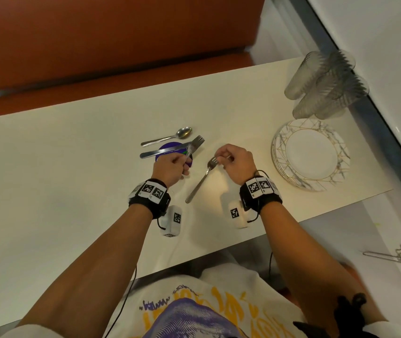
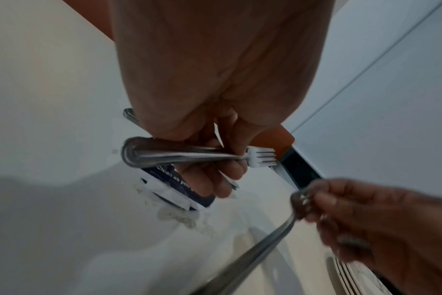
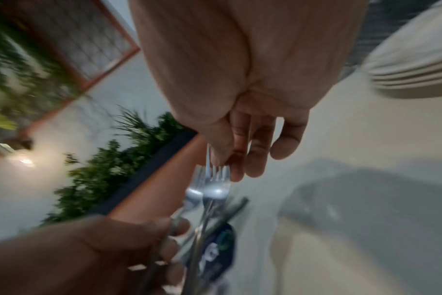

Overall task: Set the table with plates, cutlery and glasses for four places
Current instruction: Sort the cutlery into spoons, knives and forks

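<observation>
My left hand [image 1: 173, 165] grips the handle of a steel fork [image 1: 195, 144], tines pointing away over the table; the left wrist view shows the fingers curled round this fork [image 2: 179, 155]. My right hand [image 1: 222, 159] pinches a second fork [image 1: 202, 181] by its tines, and the handle hangs down toward the cream table [image 1: 72, 167]. In the right wrist view the thumb and fingers hold those tines [image 3: 216, 179]. A spoon [image 1: 170, 136] and a knife [image 1: 155, 153] lie just beyond my left hand, the knife across a round purple disc [image 1: 170, 146].
A stack of white plates [image 1: 311, 154] with gold lines sits at the right end of the table, and several clear ribbed glasses [image 1: 326, 86] stand behind it by the wall. An orange bench [image 1: 97, 57] runs along the far side. Wire hangers [image 1: 397, 257] lie at lower right.
</observation>
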